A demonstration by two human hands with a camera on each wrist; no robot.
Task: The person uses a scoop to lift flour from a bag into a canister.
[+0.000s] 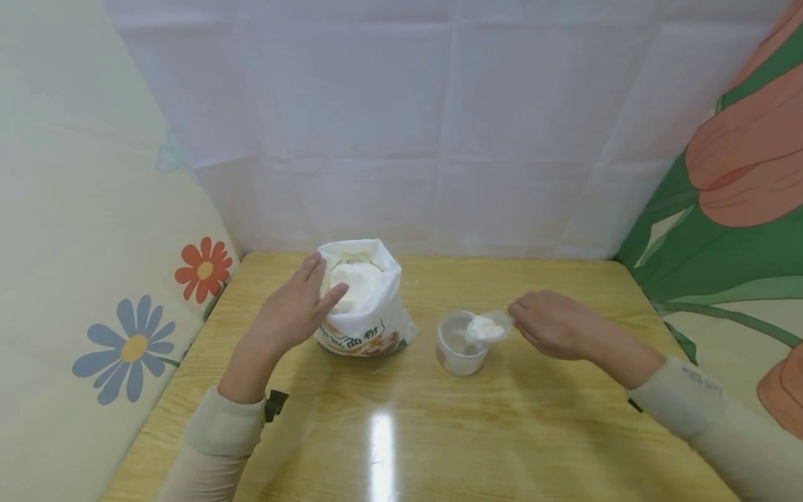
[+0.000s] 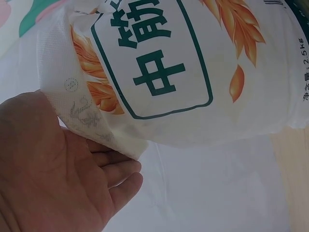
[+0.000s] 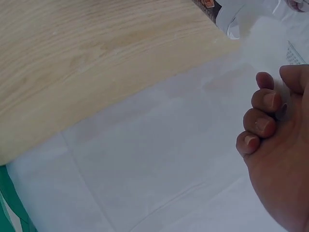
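A white flour bag with an open top stands left of centre, flour visible inside. At its left rim lies my left hand, thumb spread over the opening. In the left wrist view, the bag's edge covers part of the fingers, which look relaxed. My right hand grips the handle of a clear scoop, its fingers curled round it in the right wrist view. White flour heaps in the scoop, above the right rim of a clear round tub. Whitish residue shows inside the tub.
Both containers stand on a wood-grain table. A white cloth hangs behind its back edge. Flower-patterned cloths border the table on the left and right. Small white specks lie near the bag.
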